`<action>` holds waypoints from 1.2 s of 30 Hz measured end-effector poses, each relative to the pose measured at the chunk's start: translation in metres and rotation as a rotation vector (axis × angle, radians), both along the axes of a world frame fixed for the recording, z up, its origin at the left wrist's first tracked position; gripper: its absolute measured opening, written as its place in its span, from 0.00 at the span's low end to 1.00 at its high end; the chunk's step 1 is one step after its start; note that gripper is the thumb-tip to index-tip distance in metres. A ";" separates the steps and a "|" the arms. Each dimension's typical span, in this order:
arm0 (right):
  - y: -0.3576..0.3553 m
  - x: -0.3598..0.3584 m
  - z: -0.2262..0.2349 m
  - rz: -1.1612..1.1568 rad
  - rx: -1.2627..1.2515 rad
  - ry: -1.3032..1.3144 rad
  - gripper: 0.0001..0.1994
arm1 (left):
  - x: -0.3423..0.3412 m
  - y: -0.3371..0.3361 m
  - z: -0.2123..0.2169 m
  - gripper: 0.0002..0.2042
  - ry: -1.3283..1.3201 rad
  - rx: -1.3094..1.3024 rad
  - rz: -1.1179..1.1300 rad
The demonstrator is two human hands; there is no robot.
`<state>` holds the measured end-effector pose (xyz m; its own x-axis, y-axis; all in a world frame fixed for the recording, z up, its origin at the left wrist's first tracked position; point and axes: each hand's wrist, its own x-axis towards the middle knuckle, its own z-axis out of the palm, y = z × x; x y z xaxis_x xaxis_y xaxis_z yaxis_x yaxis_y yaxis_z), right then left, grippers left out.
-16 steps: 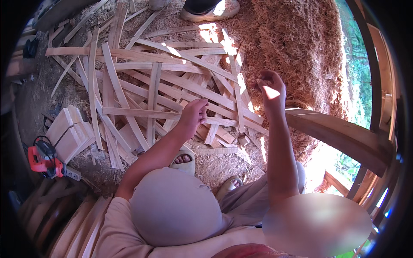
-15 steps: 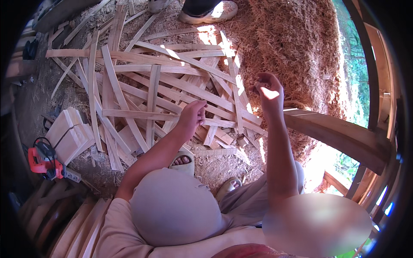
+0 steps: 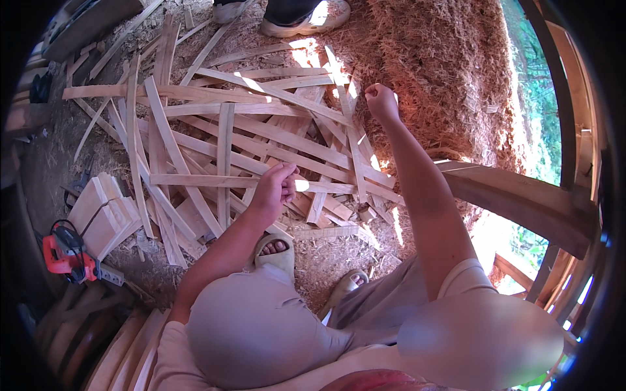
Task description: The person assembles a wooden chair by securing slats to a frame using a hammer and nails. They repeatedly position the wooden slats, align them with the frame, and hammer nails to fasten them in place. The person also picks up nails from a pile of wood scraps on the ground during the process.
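Note:
My left hand [image 3: 276,189] hovers over the near side of a loose pile of thin wooden strips [image 3: 280,130]. Its fingers are curled together; whatever they may hold is hidden. Farther out, my right hand [image 3: 382,103] reaches to the pile's far right edge, beside a bank of wood shavings [image 3: 437,72]. That hand is closed too, and I cannot make out anything in it. One long strip [image 3: 195,180] runs from the left to below my left hand. The strips cross each other at many angles.
A red and black power tool [image 3: 64,253] with a cord lies left, beside a strapped bundle of boards [image 3: 104,215] and a power strip [image 3: 112,275]. A thick wooden beam [image 3: 515,205] juts in on the right. Another person's shoe [image 3: 313,18] stands at the far edge.
My right hand has moved farther out and left, and its fingers have drawn closed. My left hand has shifted slightly left and nearer. The whole view has turned a little.

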<state>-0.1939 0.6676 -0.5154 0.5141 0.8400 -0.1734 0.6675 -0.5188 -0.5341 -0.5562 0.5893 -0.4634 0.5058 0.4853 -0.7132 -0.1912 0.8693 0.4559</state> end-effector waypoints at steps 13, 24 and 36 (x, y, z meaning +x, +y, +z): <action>0.010 -0.002 -0.009 -0.199 0.035 -0.059 0.12 | 0.004 0.002 -0.011 0.09 -0.031 -0.017 0.017; -0.090 -0.148 0.137 0.333 -0.377 0.464 0.11 | 0.032 0.006 -0.028 0.14 -0.261 -0.128 0.053; 0.023 -0.088 0.056 0.456 -0.114 -0.261 0.08 | 0.018 0.002 -0.026 0.15 -0.132 -0.251 0.167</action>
<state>-0.2818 0.6904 -0.4591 0.1395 0.9716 -0.1913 0.9417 -0.1899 -0.2776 -0.5386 0.5913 -0.4896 0.5298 0.3868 -0.7548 -0.3839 0.9029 0.1933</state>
